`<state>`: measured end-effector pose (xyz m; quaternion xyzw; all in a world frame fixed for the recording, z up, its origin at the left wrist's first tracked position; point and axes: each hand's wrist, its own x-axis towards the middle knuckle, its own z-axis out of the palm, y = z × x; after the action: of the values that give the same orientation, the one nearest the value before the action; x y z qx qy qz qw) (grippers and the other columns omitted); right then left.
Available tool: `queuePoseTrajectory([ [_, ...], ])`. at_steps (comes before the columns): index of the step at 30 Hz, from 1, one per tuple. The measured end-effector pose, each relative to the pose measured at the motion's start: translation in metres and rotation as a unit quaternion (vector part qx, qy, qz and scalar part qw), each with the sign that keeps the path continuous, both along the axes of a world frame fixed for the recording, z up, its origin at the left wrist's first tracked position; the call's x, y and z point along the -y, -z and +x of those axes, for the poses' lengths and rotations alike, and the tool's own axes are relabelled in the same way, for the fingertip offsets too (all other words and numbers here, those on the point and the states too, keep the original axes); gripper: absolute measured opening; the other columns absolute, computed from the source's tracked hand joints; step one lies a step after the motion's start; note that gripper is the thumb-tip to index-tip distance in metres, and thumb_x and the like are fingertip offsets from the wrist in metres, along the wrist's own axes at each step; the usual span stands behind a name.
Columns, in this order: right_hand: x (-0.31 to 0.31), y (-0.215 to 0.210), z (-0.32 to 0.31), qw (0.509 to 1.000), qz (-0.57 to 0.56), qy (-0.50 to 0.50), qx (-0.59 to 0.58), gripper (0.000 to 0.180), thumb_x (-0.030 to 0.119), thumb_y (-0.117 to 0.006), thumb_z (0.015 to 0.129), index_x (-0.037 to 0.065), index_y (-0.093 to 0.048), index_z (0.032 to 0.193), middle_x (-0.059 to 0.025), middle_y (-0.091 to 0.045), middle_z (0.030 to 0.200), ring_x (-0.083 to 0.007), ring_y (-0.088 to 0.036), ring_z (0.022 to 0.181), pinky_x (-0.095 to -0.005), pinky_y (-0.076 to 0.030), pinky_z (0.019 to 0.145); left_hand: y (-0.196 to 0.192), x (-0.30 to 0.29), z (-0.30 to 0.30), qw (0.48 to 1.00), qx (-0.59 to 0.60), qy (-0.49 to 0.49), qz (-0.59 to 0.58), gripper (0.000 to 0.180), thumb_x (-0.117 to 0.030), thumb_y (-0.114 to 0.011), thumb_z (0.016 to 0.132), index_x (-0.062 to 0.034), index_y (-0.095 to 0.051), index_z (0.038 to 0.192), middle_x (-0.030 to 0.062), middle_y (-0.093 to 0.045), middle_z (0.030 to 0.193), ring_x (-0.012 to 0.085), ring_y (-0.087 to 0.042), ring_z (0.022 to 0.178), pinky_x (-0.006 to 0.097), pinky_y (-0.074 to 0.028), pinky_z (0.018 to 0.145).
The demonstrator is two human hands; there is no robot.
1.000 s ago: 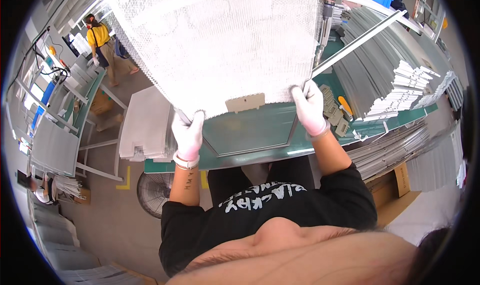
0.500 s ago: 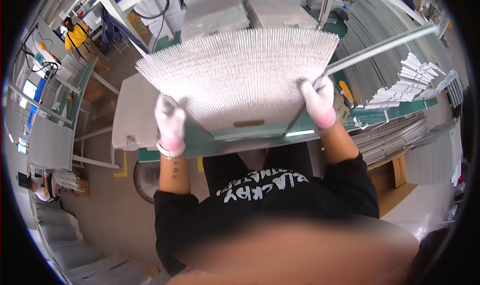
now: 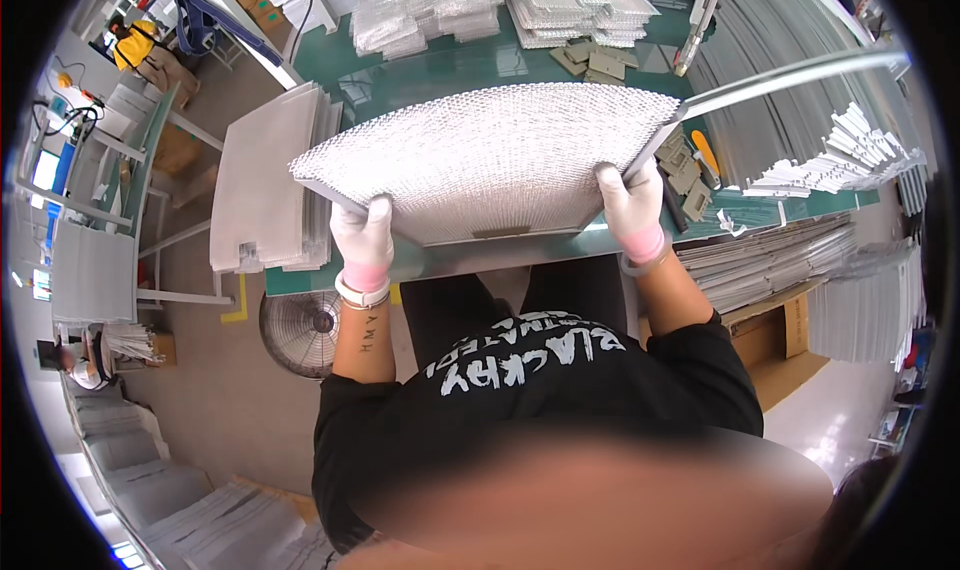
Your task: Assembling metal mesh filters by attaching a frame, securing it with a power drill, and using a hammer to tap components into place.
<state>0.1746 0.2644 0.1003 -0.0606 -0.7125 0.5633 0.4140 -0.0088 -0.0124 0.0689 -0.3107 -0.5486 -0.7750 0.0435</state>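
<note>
A silver mesh panel [image 3: 490,160] with thin metal edge strips is held up in front of me, tilted over the near edge of the green table. My left hand [image 3: 365,235], in a white glove with a pink cuff, is closed round the panel's left edge. On the opposite edge my right hand [image 3: 632,210], gloved alike, is closed too, with its thumb on the near face. A small dark tab [image 3: 500,232] shows at the panel's lower middle. The fingers behind the panel are hidden.
Stacked mesh panels [image 3: 427,10] lie at the back of the green table [image 3: 430,78], and pale panels [image 3: 262,180] stand at its left. Olive-grey plates [image 3: 690,175] and an orange-handled tool [image 3: 705,153] lie right. Metal strips [image 3: 850,160] fill the far right; a fan [image 3: 302,332] stands below.
The panel's upper edge has come lower, showing more of the table and the stacks behind. My left hand has shifted slightly right; both hands keep their hold. The view has shifted somewhat.
</note>
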Motion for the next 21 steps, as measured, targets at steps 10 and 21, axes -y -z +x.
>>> queuePoseTrajectory([
  [10, 0.019, 0.066, 0.004, 0.995, 0.023, 0.054, 0.082, 0.085, 0.009, -0.087, 0.066, -0.005, -0.036, 0.133, -0.0166, -0.056, 0.121, -0.0222, -0.057, 0.112, -0.0368, -0.045, 0.098, 0.072, -0.019, 0.045, 0.945, -0.010, -0.180, -0.274, 0.103, -0.015, -0.089, 0.066, 0.0093, -0.022, 0.140, 0.0208, -0.041, 0.133, 0.0296, -0.043, 0.123, 0.040, -0.032, 0.111],
  [21, 0.000, 0.082, 0.027, 0.997, -0.006, -0.033, 0.068, 0.073, 0.024, -0.082, 0.076, -0.003, -0.045, 0.134, -0.0128, -0.057, 0.121, -0.0215, -0.057, 0.110, -0.0343, -0.045, 0.096, 0.065, 0.002, 0.039, 0.983, 0.025, -0.065, -0.172, 0.079, -0.014, -0.087, 0.069, 0.0061, -0.041, 0.130, 0.0129, -0.052, 0.121, 0.0242, -0.051, 0.115, 0.036, -0.040, 0.103],
])
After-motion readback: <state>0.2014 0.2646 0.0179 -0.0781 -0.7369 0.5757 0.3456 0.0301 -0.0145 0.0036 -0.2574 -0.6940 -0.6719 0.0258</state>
